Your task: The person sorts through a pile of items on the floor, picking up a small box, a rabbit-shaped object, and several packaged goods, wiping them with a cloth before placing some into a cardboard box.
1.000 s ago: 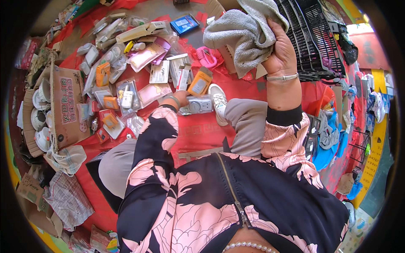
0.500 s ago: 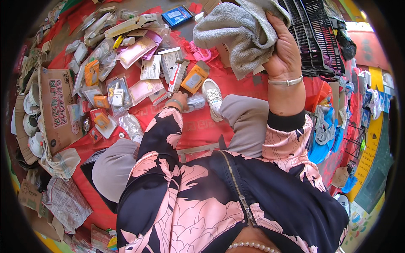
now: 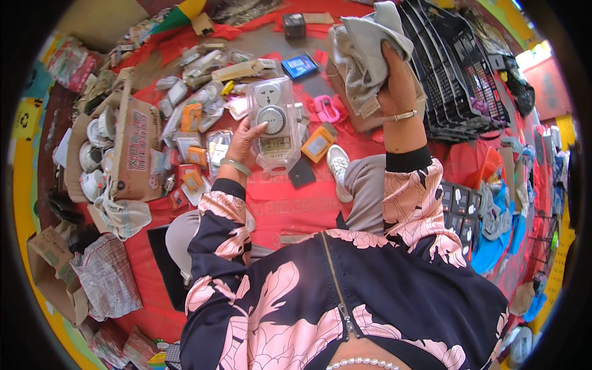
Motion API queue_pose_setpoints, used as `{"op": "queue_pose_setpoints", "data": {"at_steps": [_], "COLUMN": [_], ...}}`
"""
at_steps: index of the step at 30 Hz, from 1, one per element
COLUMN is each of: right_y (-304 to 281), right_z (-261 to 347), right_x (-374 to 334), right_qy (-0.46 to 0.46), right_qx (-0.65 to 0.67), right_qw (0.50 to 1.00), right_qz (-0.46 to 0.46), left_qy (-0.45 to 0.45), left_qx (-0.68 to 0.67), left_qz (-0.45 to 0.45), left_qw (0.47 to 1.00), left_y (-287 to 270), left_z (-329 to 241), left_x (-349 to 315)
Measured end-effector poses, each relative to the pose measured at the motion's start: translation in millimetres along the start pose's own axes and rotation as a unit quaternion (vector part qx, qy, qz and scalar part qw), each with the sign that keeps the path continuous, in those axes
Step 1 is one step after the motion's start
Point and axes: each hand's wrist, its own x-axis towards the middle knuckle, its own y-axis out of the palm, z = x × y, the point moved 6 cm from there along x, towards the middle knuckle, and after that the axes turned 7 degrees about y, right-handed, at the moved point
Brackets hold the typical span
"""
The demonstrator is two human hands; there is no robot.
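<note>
Far left of the frame: a cardboard box (image 3: 137, 154) is lying open, white cups (image 3: 94, 157) sitting behind its flap. A checked cloth (image 3: 106, 276) is lying at lower left, beside a second, empty carton (image 3: 54, 280).

Upper left to centre: small packets (image 3: 191, 145), clear and orange, are lying scattered over the red sheet (image 3: 296, 206) that is covering the ground.

Centre: the left hand (image 3: 246, 145) is gripping a timer pack (image 3: 276, 123), a clear blister holding a white dial unit, by its left edge; the thumb is resting on the front, the fingers are closing behind it. The pack is being held upright above the sheet, raised clear of the scattered packets. A green bangle is showing at that wrist.

Centre right: an orange packet (image 3: 318, 143) and a pink item (image 3: 325, 108) are lying just beside the pack. A blue box (image 3: 300, 65) is sitting above them. A white shoe (image 3: 338, 169) is pointing up the frame.

Upper right: the right hand (image 3: 398, 86) is clamping a grey cloth (image 3: 364, 52), bunched and raised. The two hands are well apart, each closed on its own thing.

Right: black crates (image 3: 459, 74) are standing stacked just behind the right hand. Dark packs (image 3: 459, 206) are lying below them, beside blue fabric (image 3: 499, 237).
</note>
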Motion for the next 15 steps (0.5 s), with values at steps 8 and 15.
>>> {"op": "queue_pose_setpoints", "data": {"at_steps": [8, 15], "right_y": [88.3, 121.7], "right_z": [-83.6, -119.4], "right_x": [-22.8, -40.5], "right_qy": [-0.13, -0.124], "right_qx": [-0.354, -0.492], "right_qw": [0.892, 0.862], "right_qz": [0.249, -0.001], "left_qy": [0.131, 0.235], "left_qx": [-0.043, 0.111], "left_qz": [0.025, 0.038], "left_qw": [0.99, 0.965], "left_y": [73.0, 62.0], "left_z": [-111.0, -100.0], "left_x": [-43.0, -51.2]}}
